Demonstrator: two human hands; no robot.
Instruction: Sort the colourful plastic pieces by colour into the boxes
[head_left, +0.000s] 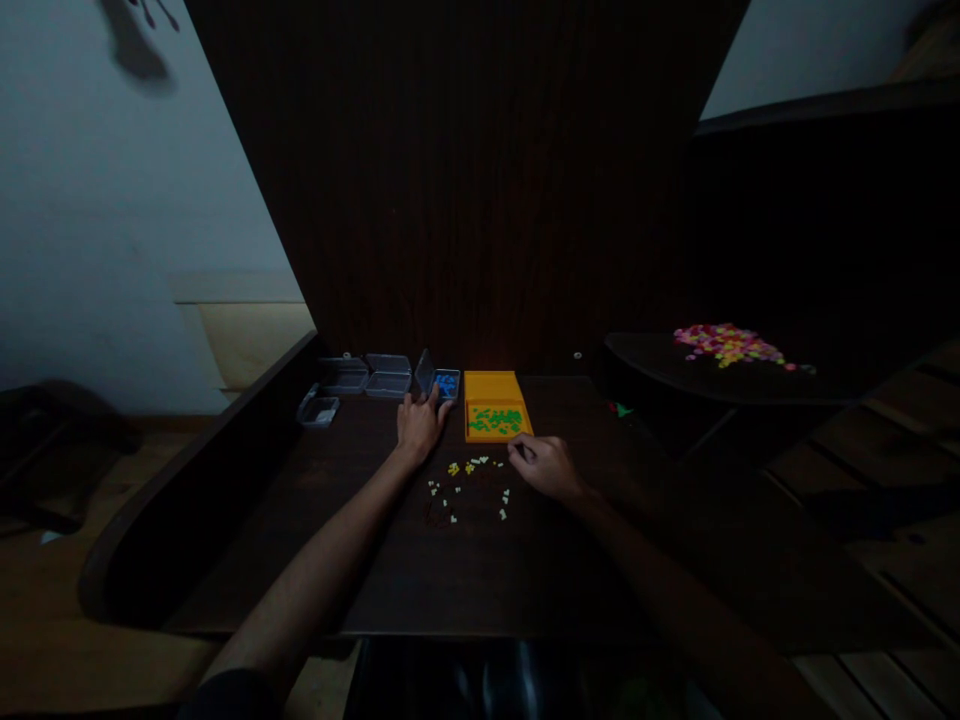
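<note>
My left hand (pixel 421 428) lies on the dark table with its fingers apart and stretched forward. Its fingertips reach the near edge of a clear plastic box (pixel 457 399) that holds small blue pieces (pixel 447 383). By the near right corner of a yellow case (pixel 491 386), my right hand (pixel 547 464) is closed, thumb and fingers together; whatever is between them is too small to make out. Green pieces (pixel 496 420) lie scattered inside the case. In front of both hands are small yellow pieces (pixel 454 469) and pale pieces (pixel 505 498), spread loosely on the tabletop.
Open clear boxes (pixel 388 384) stand along the back left, with a smaller clear box (pixel 320 412) nearer. A raised side board (pixel 187 480) bounds the table (pixel 480 590) at left. At right, a dark shelf (pixel 652 363) bears a pile of colourful bits (pixel 727 345).
</note>
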